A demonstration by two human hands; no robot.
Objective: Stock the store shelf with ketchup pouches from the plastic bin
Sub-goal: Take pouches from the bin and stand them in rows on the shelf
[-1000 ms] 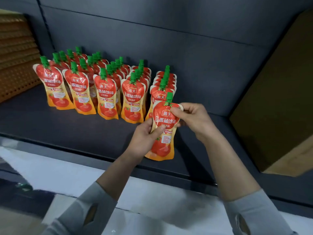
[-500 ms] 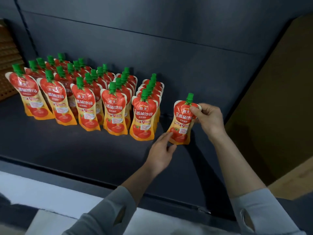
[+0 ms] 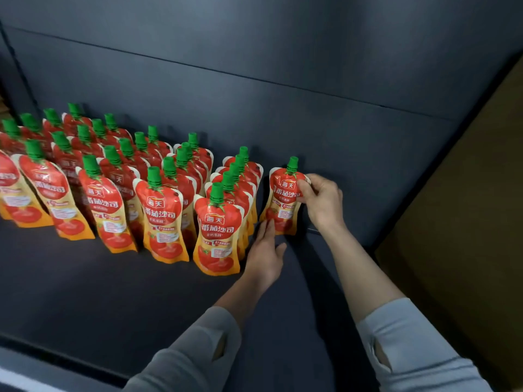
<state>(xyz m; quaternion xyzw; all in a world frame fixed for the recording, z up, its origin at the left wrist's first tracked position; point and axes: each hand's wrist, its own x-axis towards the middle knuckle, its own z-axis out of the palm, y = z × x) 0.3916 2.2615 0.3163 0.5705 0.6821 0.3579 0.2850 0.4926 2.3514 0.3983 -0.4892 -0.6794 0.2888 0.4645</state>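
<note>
Pouch [image 3: 283, 198] status: one ketchup pouch stands upright on the dark shelf [image 3: 113, 292], at the back near the rear panel [image 3: 283, 66], just right of the stocked block. Red and orange print, green screw cap on top.

Right hand [image 3: 322, 198]: fingers closed in a pinch on the pouch's upper right edge, thumb across the front of the label. Firm hold on the pouch.

Left hand [image 3: 264, 256]: open, fingers extended and together, palm down. Fingertips touch the pouch's lower left corner at the base. Not gripping anything. It sits in the gap between this pouch and the nearest front pouch [image 3: 216, 230] of the block.

Stocked rows [image 3: 119, 188]: many identical ketchup pouches standing upright in files that run front to back, filling the left and centre of the shelf. Rightmost file is several deep, caps lined up one behind another. The held pouch is just beside that file, level with its rear pouches, small gap between them. Far-left pouches are cut off by the frame edge and blurred.

Both forearms are bare, with light grey sleeves [image 3: 410, 349] pushed up toward the elbows.

Brown side panel [image 3: 467, 222] bounds the shelf on the right. Shelf floor in front of and to the right of the held pouch is bare. Plastic bin is out of view.
</note>
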